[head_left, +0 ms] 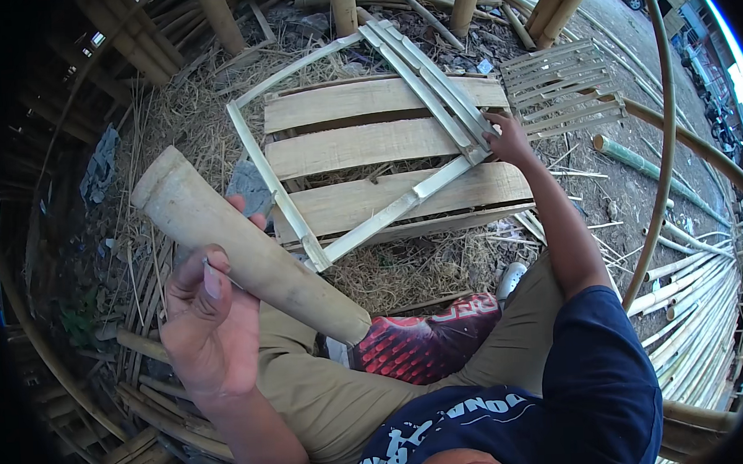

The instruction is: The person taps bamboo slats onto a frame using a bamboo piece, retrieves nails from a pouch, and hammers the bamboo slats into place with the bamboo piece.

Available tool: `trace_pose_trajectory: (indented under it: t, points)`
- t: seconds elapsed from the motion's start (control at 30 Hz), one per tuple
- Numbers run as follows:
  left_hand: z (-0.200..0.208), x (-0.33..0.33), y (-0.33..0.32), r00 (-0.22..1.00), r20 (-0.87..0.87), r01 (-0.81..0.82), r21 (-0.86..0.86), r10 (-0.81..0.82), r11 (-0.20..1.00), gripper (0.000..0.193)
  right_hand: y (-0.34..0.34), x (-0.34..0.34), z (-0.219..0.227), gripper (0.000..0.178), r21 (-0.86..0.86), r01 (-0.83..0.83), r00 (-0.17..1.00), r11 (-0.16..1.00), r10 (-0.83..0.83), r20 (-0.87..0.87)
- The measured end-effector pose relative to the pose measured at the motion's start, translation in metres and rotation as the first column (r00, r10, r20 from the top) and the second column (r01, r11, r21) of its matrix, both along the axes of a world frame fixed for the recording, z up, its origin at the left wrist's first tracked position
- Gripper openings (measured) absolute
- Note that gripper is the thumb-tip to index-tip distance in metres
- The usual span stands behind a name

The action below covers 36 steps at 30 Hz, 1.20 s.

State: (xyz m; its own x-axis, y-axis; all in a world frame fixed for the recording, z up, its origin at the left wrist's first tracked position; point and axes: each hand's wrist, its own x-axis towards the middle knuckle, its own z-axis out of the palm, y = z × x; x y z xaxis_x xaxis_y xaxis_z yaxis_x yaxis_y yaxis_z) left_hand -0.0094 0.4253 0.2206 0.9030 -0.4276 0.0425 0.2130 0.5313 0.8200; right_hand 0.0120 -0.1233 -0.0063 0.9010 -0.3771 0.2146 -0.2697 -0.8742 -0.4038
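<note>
My left hand [212, 316] is on the left with its palm turned up, wrapped round a thick, pale bamboo section [259, 250] like a club. Two fingertips show past its far side. Between thumb and forefinger a thin, light sliver, perhaps a nail, sticks out; its kind is too small to make out. At the right, my right hand [509, 141] closes on the edge of a frame of split bamboo strips [427, 82], near its right corner. The frame lies tilted on a low bench of wooden planks [342, 154].
Slatted bamboo pieces [561, 88] lie right of the bench. Many long bamboo poles [687, 325] are stacked at the right, and upright posts [343, 11] stand behind. A curved pole [667, 132] crosses the right side. Straw and shavings [391, 277] cover the ground.
</note>
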Motion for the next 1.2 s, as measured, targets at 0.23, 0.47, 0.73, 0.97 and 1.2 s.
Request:
trace_pose_trajectory:
  t: [0.23,0.47,0.73,0.97,1.2]
  points:
    - [-0.014,-0.009,0.047,0.998,0.032,-0.058,0.024,0.057,0.998,0.022,-0.001,0.003,-0.003,0.050,0.071,0.033,0.999,0.997,-0.031,-0.028]
    - [-0.039,-0.010,0.073,0.988,0.013,-0.156,0.097,0.156,0.983,0.019,0.006,0.005,-0.004,0.052,-0.040,-0.001,0.990,0.999,-0.004,-0.138]
    - [-0.090,0.016,0.057,0.971,-0.126,-0.164,0.280,0.206,0.946,0.033,0.022,-0.016,0.028,0.043,-0.251,0.030,0.980,0.968,0.022,0.200]
    - [-0.094,-0.019,-0.004,0.978,-0.197,-0.021,0.243,0.070,0.970,0.028,0.168,-0.096,0.106,0.058,0.686,-0.312,0.892,0.658,0.451,-0.026]
    - [-0.110,-0.070,-0.101,0.907,-0.319,0.282,-0.027,-0.275,0.959,0.046,0.248,-0.196,0.117,0.076,0.952,-0.283,0.591,0.116,0.803,0.077]
